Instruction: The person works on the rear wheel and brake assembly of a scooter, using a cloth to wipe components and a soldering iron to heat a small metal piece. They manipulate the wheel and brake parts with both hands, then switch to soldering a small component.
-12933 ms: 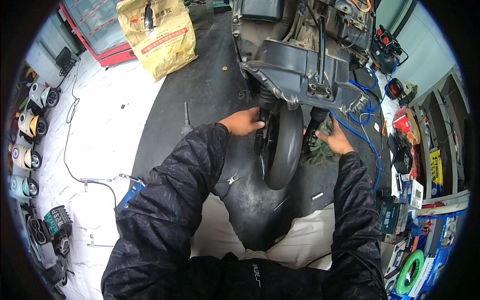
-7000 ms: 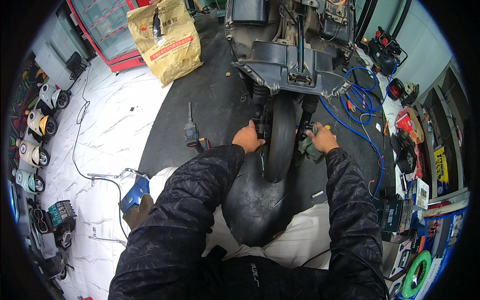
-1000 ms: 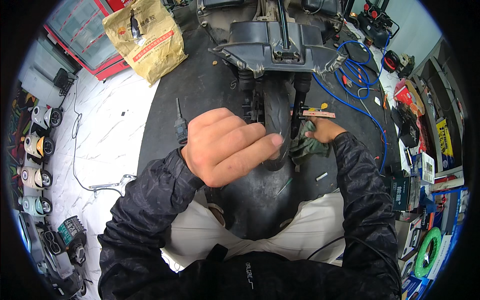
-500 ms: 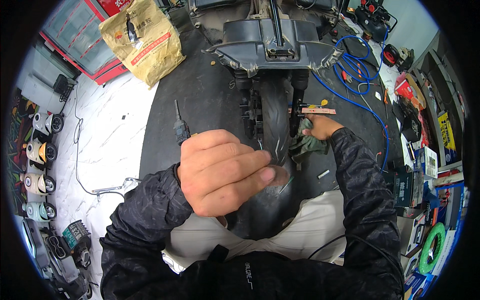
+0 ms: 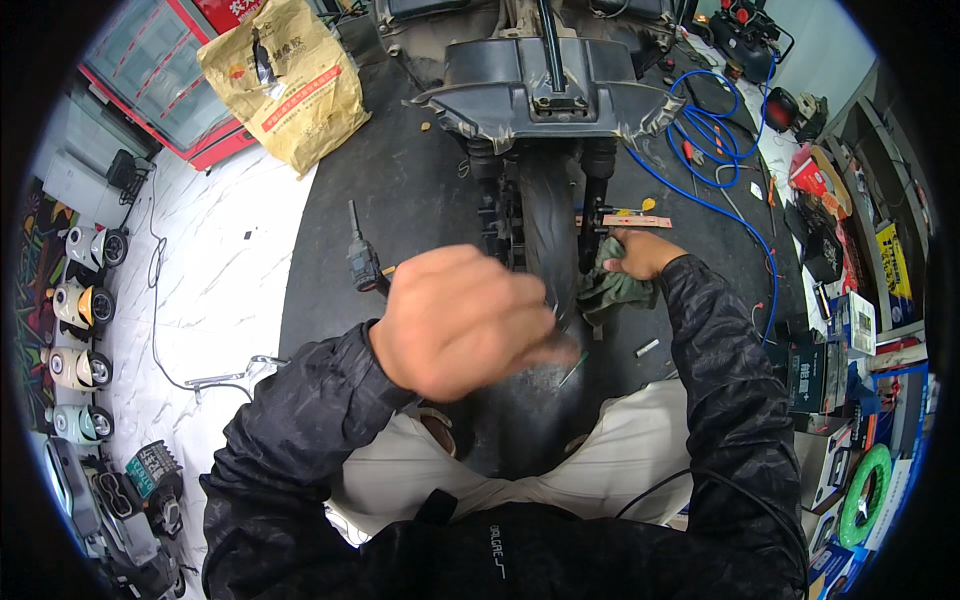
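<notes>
The front wheel's black tyre (image 5: 548, 215) stands between the two fork legs of a scooter, its tread smeared. My left hand (image 5: 465, 325) is over the near-left side of the tyre, fingers curled and blurred by motion. Whatever sits in its fingers is hidden or too smeared to name. At the right fork leg (image 5: 593, 200), my right hand (image 5: 640, 255) is closed on a grey-green cloth (image 5: 612, 285), which hangs beside the wheel. A thin green-tipped stick (image 5: 573, 368) shows near the left fingertips, low by the tyre.
A power tool with a long bit (image 5: 362, 255) lies left of the wheel. A small white tube (image 5: 647, 349) is on the dark mat, and a blue hose (image 5: 715, 130) coils at right. Beyond stand a yellow sack (image 5: 290, 95) and the scooter's dark fairing (image 5: 540, 85).
My left hand has shifted slightly right and up and is now blurred. The tyre tread, sharp before, is smeared now. My right hand and the cloth stay in place.
</notes>
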Demonstrator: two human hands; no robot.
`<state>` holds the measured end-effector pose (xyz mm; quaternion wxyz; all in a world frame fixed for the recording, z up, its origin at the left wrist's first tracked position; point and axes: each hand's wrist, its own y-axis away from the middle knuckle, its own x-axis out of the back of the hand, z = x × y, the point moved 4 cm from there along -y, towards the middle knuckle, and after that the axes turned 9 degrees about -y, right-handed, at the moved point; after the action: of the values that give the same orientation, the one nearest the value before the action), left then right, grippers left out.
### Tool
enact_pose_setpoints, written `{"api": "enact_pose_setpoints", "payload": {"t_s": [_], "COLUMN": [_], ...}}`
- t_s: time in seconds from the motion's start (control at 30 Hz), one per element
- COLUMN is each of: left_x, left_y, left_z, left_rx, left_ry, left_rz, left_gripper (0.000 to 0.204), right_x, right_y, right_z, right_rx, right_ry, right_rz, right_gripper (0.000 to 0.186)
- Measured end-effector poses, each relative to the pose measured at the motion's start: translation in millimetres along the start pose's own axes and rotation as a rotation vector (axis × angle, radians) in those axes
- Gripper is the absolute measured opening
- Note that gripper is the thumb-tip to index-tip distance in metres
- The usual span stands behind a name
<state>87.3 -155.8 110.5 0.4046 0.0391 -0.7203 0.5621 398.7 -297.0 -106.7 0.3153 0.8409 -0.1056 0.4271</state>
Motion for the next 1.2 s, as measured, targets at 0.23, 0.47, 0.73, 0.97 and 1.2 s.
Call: {"api": "enact_pose_setpoints", "payload": {"t_s": [0.23, 0.47, 0.73, 0.97, 1.2], "left_x": [-102.6, -163.8, -197.3, -244.9, -216.9], "left_y": [52.3, 95.9, 59.5, 65.6, 60.5], "left_z": [-45.1, -45.8, -108.6, -192.5, -117.3], "left_rx": [0.304, 0.109, 0.299, 0.606, 0.48], "left_ry": [-0.145, -0.24, -0.359, -0.266, -0.294], "left_rz": [-0.48, -0.721, -0.495, -0.556, -0.426], "left_gripper": [0.072, 0.086, 0.068, 0.067, 0.06], "right_x": [1.7, -4.4, -2.9, -3.5, -6.8], "right_y": [-6.6, -11.3, 10.9, 25.9, 18.6], "right_z": [0.2, 6.0, 11.0, 24.6, 41.2], "right_rx": [-0.036, -0.021, -0.052, -0.109, -0.058], "right_ry": [0.07, 0.034, -0.011, -0.059, -0.056], "right_rz": [-0.016, 0.012, -0.024, -0.053, -0.027], "right_gripper": [0.079, 0.08, 0.079, 0.077, 0.075]}}
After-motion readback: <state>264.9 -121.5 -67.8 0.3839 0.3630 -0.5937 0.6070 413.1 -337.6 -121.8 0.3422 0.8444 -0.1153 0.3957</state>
